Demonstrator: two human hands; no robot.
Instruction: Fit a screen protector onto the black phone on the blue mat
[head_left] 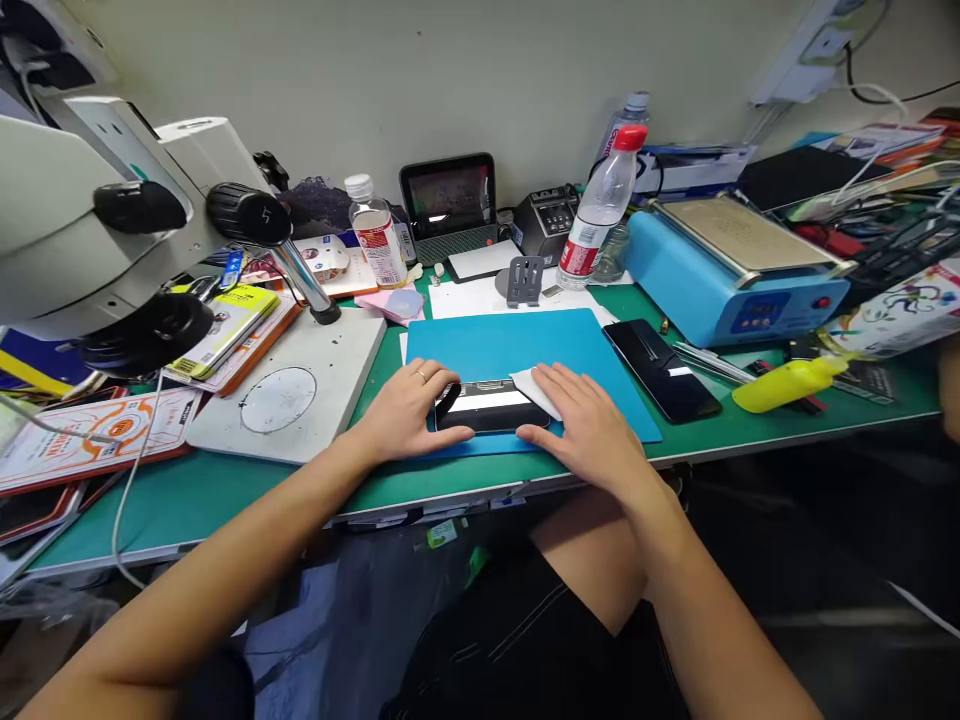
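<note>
A smartphone (491, 418) with a bright reflection across its face lies sideways on the blue mat (480, 345). My left hand (405, 415), wearing a ring, grips its left end, thumb along the near edge and fingers at the far edge. A dark curved piece (448, 400) shows beside those fingers; I cannot tell what it is. My right hand (589, 420) rests at the phone's right end, its fingers over a folded white wipe (537, 390). The thumb lies by the near edge. Part of the wipe is hidden under the fingers.
A second black phone (661, 370) lies right of the mat, near a yellow bottle (787, 385) and a blue heating plate (739, 270). On the left stand a microscope (127, 230) and its white base (345, 370). Bottles (596, 215) and a tablet (450, 195) stand behind.
</note>
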